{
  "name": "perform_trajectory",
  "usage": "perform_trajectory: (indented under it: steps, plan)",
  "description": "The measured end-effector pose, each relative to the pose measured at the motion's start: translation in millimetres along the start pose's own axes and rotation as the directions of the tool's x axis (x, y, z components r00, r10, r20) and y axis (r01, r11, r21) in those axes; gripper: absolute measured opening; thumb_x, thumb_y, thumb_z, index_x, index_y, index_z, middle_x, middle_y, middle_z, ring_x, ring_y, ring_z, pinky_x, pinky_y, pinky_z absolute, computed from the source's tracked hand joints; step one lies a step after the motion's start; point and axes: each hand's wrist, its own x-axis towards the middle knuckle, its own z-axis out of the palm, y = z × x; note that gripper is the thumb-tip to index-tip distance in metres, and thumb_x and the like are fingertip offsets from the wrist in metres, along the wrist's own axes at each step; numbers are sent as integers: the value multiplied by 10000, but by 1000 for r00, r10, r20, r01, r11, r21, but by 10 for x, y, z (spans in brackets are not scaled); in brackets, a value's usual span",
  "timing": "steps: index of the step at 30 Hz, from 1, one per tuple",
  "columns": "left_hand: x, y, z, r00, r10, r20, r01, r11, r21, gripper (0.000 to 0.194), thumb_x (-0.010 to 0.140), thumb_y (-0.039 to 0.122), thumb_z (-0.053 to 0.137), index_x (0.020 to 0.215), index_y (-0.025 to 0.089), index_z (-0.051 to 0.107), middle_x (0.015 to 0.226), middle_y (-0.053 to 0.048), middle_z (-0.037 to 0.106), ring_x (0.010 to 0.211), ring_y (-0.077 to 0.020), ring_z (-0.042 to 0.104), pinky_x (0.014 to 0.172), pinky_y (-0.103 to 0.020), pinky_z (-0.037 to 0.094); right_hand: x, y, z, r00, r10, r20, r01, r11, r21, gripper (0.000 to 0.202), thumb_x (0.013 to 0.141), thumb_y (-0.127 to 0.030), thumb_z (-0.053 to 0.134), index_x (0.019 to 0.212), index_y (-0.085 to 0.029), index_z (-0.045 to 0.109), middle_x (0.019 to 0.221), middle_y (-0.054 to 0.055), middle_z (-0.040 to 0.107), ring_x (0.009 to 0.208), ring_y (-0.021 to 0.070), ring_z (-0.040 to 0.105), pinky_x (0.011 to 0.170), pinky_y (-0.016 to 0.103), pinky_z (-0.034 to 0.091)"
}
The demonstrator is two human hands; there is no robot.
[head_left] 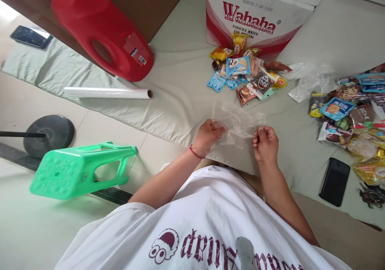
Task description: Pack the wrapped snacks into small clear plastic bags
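Observation:
A thin, clear plastic bag [239, 123] is stretched between my two hands, just above the cloth-covered surface [177, 113]. My left hand [208, 137], with a red string at the wrist, grips the bag's left side. On its right edge, my right hand [266, 142] pinches the plastic between thumb and fingers. Beyond the bag lies a pile of small wrapped snacks [238, 66], nearest to my right hand. More crumpled clear plastic bags [313, 79] rest to the right of that pile.
A Wahaha carton [255, 17] stands behind the snacks. Another snack heap [355, 117], a black phone [334, 182] and keys [372, 195] lie at right. At left are a red jug [102, 33], a white roll [108, 93], another phone [31, 37] and a green stool [81, 170].

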Motion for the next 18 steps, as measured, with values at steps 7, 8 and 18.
perform_trajectory:
  steps: [7, 8, 18]
  plan:
    - [165, 60, -77, 987, -105, 120, 118, 987, -110, 483, 576, -62, 709, 972, 180, 574, 935, 11, 610, 785, -135, 668, 754, -328, 586, 174, -171, -394, 988, 153, -1, -153, 988, -9, 550, 562, -491, 963, 849, -207, 589, 646, -65, 593, 465, 40, 456, 365, 139, 316]
    - [186, 58, -91, 986, -115, 120, 125, 988, -88, 454, 579, -59, 696, 951, 174, 580, 928, 9, 602, 761, -129, 663, 714, -302, 570, 226, -191, -475, 983, 183, -7, -184, 983, -22, 568, 523, -481, 979, 837, -201, 598, 644, -60, 596, 469, 40, 456, 361, 137, 316]
    - [292, -20, -29, 997, 54, -50, -44, 980, 192, 159, 764, 49, 597, 813, 199, 581, 685, 51, 506, 533, -78, 429, 528, -229, 316, 622, -264, -858, 986, 132, -105, -151, 968, -199, 457, 588, -412, 947, 788, -206, 591, 614, -41, 596, 461, 66, 484, 339, 145, 330]
